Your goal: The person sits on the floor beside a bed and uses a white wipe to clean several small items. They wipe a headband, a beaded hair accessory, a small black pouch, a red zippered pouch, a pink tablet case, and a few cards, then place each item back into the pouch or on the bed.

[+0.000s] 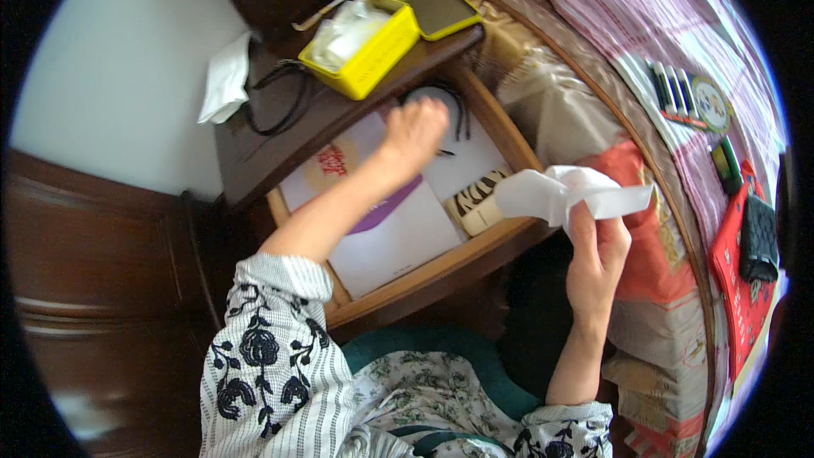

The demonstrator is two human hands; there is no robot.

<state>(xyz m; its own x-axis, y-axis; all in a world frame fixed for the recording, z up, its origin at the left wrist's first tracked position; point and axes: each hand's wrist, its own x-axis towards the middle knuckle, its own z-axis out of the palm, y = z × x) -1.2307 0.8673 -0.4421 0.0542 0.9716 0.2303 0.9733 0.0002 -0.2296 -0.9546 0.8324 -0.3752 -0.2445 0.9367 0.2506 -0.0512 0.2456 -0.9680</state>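
My right hand (594, 245) holds a crumpled white tissue or thin cloth (540, 194) in front of the bed's side. Over the pulled-out wooden drawer (407, 283) hovers my left hand (416, 130), its fingers curled and turned from view, so whether it holds anything cannot be told. Beneath that arm lie a white and purple flat box or folder (394, 251) and a paper with red lettering (334, 159). A dark coiled cable (464, 114) shows at the drawer's back right. At the front right corner sits a zebra-striped cream item (480, 200).
On the dark nightstand top (254, 162) stand an open yellow tin (381, 54) with plastic-wrapped contents, its lid (439, 9), a black strap (273, 127) and a white packet (229, 79). The bed (674, 159) at right bears markers (674, 89), a red pouch (731, 273) and a black case (758, 238).
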